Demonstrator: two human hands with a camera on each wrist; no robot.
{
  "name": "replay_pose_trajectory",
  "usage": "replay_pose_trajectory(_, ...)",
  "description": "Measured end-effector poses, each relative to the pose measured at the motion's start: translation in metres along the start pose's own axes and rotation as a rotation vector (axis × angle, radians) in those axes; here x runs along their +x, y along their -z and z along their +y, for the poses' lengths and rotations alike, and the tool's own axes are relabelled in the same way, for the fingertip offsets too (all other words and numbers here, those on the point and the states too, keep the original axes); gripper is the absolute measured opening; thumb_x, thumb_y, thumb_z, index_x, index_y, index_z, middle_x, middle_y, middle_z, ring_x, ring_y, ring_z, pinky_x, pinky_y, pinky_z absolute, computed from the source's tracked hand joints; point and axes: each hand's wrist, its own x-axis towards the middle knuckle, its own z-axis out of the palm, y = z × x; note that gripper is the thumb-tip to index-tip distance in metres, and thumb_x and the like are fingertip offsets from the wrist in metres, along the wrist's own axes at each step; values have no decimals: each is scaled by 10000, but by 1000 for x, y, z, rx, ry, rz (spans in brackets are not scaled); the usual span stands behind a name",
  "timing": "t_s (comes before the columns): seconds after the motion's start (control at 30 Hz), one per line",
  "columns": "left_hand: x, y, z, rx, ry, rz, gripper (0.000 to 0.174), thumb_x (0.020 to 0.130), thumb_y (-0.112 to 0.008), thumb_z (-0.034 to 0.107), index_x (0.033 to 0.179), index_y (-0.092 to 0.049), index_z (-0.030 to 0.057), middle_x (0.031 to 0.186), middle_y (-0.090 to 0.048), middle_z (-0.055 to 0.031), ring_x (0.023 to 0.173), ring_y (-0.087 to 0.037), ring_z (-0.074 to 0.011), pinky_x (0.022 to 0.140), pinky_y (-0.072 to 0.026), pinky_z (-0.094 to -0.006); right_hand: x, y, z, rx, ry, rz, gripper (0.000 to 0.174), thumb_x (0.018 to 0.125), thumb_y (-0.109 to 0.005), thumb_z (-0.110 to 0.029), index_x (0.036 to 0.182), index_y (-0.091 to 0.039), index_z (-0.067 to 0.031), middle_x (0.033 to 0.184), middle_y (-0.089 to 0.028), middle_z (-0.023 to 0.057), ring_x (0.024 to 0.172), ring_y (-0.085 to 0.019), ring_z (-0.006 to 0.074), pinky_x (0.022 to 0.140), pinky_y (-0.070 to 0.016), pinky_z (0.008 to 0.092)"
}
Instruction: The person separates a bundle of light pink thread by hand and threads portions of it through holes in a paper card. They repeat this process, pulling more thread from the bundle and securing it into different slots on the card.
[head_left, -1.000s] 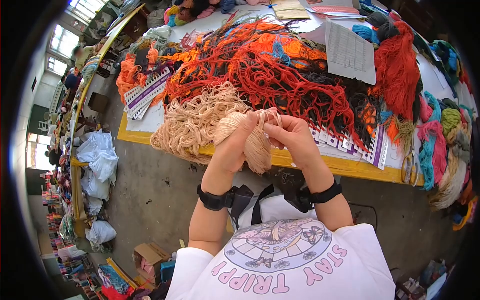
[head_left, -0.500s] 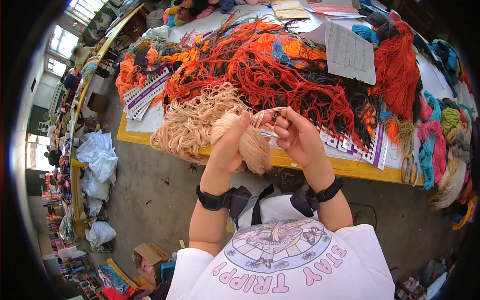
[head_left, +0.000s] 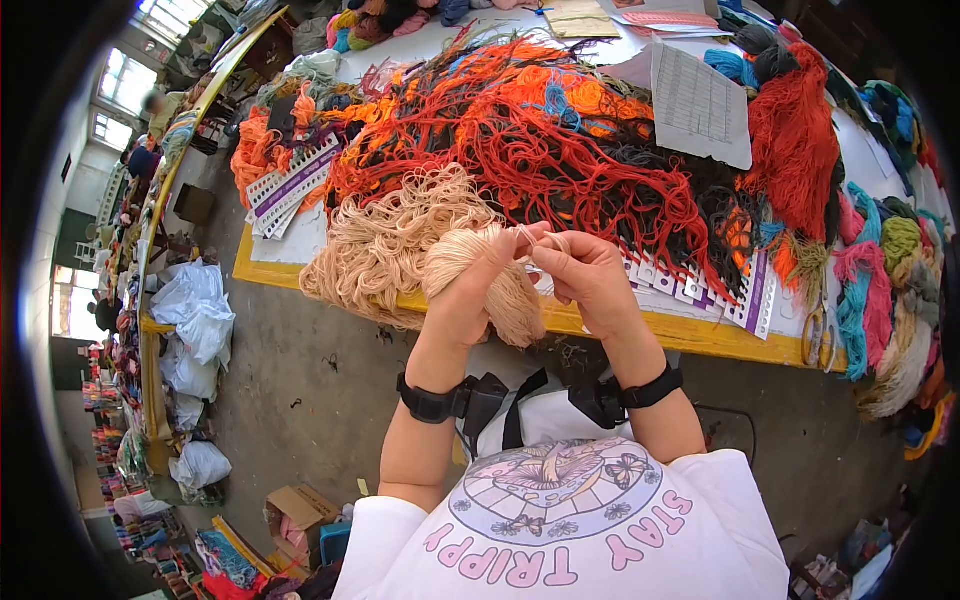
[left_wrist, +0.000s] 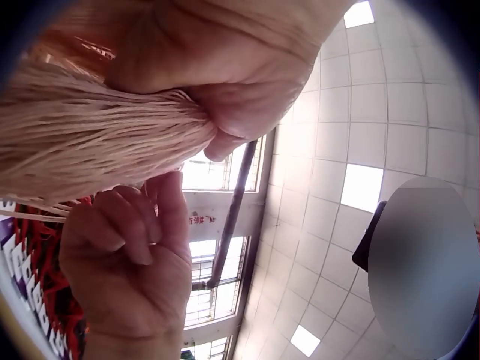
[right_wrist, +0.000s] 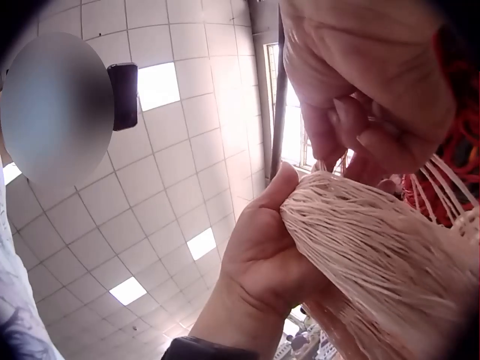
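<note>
Left grip: my left hand [head_left: 462, 295] is clamped round the skein [head_left: 510, 300], thumb laid over its head, fingers curled beneath.
Right grip: my right hand [head_left: 592, 280] has thumb and fingertips together, pinching a few strands [head_left: 530, 236] that rise off the skein's head.
Skein: pale beige, held in the air over the near edge of the tabletop [head_left: 700, 335] and resting on nothing. Its head sits in my left palm and its tail hangs free.
Axis: in the head view the skein runs from about 11 o'clock to 5 o'clock, with the tail pointing back toward my chest.
Skein from right grip: it lies at 9 o'clock of my right hand, just beside it. The strands bridge the small gap between the two hands.
Nearer hand: the left, which carries the whole skein. The right touches only the strands.
Wrist views: both look up at the ceiling [right_wrist: 150, 187] and show the fibres fanning out from my left hand. I cannot tell how many strands are pinched.
Heap: a loose heap [head_left: 380, 245] of the same beige yarn lies on the tabletop at 10 o'clock of my left hand, spilling over the edge.
Tangle: a red and orange tangle [head_left: 560, 150] lies at 12 o'clock, beyond both hands.
Cards: white and purple cards [head_left: 700, 290] lie at 3 o'clock of my right hand, along the yellow edge.
Sheet: a printed sheet [head_left: 698, 100] lies on the tangle at 1 o'clock, well apart from the hands.
</note>
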Motion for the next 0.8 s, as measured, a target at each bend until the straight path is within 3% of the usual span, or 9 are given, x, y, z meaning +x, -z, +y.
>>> replay_pose_trajectory(0.23,2,2,-7,65,-98,66,273,865,-554,236,1018,-599,14,1019,-596,-59,881,-553,-110,782,-437,-265,-3,-6,2,-79,83,26,137,817,-620,-184,828,-643,-49,654,-577,-35,522,-424,-1,425,-308,163)
replay_pose_trajectory(0.33,1,8,-1,-2,-89,18,250,877,-521,212,1025,-577,18,967,-607,-60,872,-566,-136,796,-440,-301,-2,-9,-4,206,-37,88,172,845,-574,-212,831,-621,-48,710,-580,-32,596,-461,8,443,-341,162)
replay_pose_trajectory(0.37,-1,12,3,-30,-83,-11,246,882,-506,204,1037,-562,21,947,-610,-60,869,-572,-148,803,-441,-316,-2,-8,-8,105,-27,65,171,850,-564,-210,831,-616,-48,721,-578,-26,616,-470,15,460,-354,166)
replay_pose_trajectory(0.47,-8,50,4,-774,-124,-257,253,882,-493,176,1087,-525,31,845,-593,-20,830,-572,-153,815,-432,-359,-8,17,-28,-191,2,3,169,864,-535,-201,833,-601,-48,755,-574,-6,678,-498,37,510,-392,177)
replay_pose_trajectory(0.53,-24,77,12,-909,-192,-214,261,883,-493,184,1124,-506,84,748,-540,51,747,-539,-89,825,-406,-349,-11,40,-39,-384,17,-31,170,873,-516,-195,834,-592,-48,777,-571,7,720,-516,51,543,-418,184)
replay_pose_trajectory(0.6,-37,99,17,-710,-235,125,279,884,-493,178,1143,-501,75,751,-542,55,711,-540,-79,836,-396,-357,7,76,-26,-1070,641,244,170,882,-496,-176,860,-586,-34,846,-574,44,763,-529,69,593,-447,214)
replay_pose_trajectory(0.63,-41,111,21,-603,-261,286,289,884,-493,175,1153,-499,70,753,-543,57,693,-540,-74,842,-391,-361,-5,64,-44,-543,224,261,170,879,-497,-174,867,-585,-30,926,-576,77,792,-539,97,615,-463,233)
replay_pose_trajectory(0.67,-46,126,24,-739,-291,203,297,883,-494,168,1158,-493,56,762,-550,52,662,-533,-66,815,-401,-343,-13,63,-57,-123,87,155,149,877,-495,-171,879,-575,-44,968,-575,93,785,-541,127,595,-466,243)
replay_pose_trajectory(0.8,-94,233,47,-986,-343,76,300,881,-493,144,1137,-484,-11,812,-589,17,514,-479,-35,659,-427,-244,-30,151,-84,866,114,-176,165,891,-449,-130,736,-450,-72,667,-436,9,603,-429,95,462,-399,223)
